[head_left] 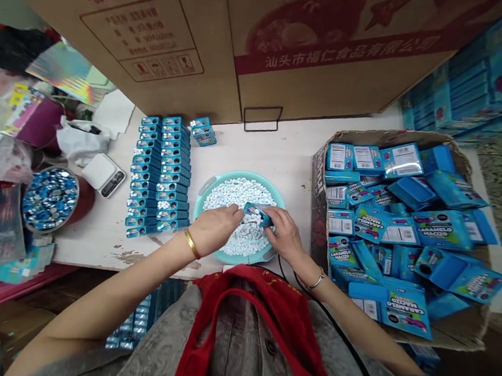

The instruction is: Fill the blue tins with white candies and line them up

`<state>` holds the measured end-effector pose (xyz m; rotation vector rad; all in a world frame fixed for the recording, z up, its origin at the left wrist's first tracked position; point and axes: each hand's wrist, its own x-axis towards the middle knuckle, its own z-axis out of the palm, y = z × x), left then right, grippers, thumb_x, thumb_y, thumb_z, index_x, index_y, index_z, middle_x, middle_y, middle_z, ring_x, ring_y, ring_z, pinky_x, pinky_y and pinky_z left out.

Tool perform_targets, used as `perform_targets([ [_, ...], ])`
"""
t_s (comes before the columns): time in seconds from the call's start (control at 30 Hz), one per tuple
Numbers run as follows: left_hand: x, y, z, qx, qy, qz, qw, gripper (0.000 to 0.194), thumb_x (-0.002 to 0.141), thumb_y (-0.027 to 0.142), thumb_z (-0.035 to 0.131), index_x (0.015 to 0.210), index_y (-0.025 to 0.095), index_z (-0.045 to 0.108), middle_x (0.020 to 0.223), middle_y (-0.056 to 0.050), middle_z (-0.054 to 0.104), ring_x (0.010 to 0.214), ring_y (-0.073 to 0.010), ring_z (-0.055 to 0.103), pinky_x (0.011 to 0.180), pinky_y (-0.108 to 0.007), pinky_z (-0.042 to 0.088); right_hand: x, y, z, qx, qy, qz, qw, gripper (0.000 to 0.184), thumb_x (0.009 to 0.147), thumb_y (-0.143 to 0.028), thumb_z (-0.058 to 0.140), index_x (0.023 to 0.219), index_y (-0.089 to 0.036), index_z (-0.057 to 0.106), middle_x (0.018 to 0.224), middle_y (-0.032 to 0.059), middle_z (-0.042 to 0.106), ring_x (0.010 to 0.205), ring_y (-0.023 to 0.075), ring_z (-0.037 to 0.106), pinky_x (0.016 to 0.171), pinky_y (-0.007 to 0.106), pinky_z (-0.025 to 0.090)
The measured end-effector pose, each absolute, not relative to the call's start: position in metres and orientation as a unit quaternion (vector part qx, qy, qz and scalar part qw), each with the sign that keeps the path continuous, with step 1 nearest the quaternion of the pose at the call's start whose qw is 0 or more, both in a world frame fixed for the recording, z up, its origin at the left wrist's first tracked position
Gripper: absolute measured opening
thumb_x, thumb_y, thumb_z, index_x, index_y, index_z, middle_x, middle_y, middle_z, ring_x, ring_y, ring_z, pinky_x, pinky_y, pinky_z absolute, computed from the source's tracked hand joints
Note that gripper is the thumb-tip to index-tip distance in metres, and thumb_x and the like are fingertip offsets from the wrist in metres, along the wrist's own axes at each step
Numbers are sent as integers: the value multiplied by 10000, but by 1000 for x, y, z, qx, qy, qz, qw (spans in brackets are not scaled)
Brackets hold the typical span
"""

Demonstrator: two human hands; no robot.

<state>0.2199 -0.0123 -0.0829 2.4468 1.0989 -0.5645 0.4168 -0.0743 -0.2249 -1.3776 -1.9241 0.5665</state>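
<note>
A teal round basin (208, 186) full of small white candies (237, 191) sits on the table in front of me. Over it, my right hand (285, 233) grips a small blue candy box (258, 214), tilted on its side. My left hand (217, 227) is closed in a pinch at the box's left end, fingertips touching it; what is between the fingers is hidden. A gold bangle is on my left wrist, a thin bracelet on my right.
Two neat rows of small blue boxes (159, 176) stand left of the basin. A cardboard box (460, 331) of loose blue packs is at the right. A small scale (104, 174) and a round tin of blue pieces (50, 198) are at the left. Big cartons (226, 49) wall the back.
</note>
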Motion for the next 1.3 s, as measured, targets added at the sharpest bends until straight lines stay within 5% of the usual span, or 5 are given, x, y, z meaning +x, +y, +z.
perform_targets([
  [0.3,236,-23,-52,885,393,-227,106,316,967,128,366,1247,146,511,1017,-99,607,832,-192,658,684,-306,527,415,-78,-234,-528,-719,245,379,480,833,-109,487,1297,-232,499,1190,118,609,1139,285,562,982,519,502],
  [0.63,168,7,-239,800,553,-174,154,359,946,78,282,1211,121,521,1208,-165,549,1142,-260,523,928,-405,485,433,-74,-226,-583,-650,270,405,394,841,-140,521,1226,-219,534,1126,108,600,1072,265,581,946,466,505],
  [0.83,203,-23,-283,819,496,-116,265,394,884,31,365,1231,134,519,1240,-150,567,1153,-252,520,959,-405,479,439,-72,-220,-609,-628,255,413,308,864,-203,558,1171,-211,553,1067,94,612,1004,246,600,891,424,514],
  [1.1,211,-48,-281,817,435,-30,376,412,829,101,514,1236,162,499,1175,-104,595,1020,-193,594,927,-350,502,445,-68,-217,-632,-601,236,428,272,874,-295,614,1129,-218,560,1019,68,624,957,225,602,851,384,514],
  [1.3,180,-39,-211,836,375,88,391,319,931,224,457,1244,159,465,1134,-129,587,1060,-217,567,928,-380,483,445,-71,-218,-627,-614,239,416,296,866,-232,569,1161,-215,556,1051,85,612,990,242,595,877,411,517],
])
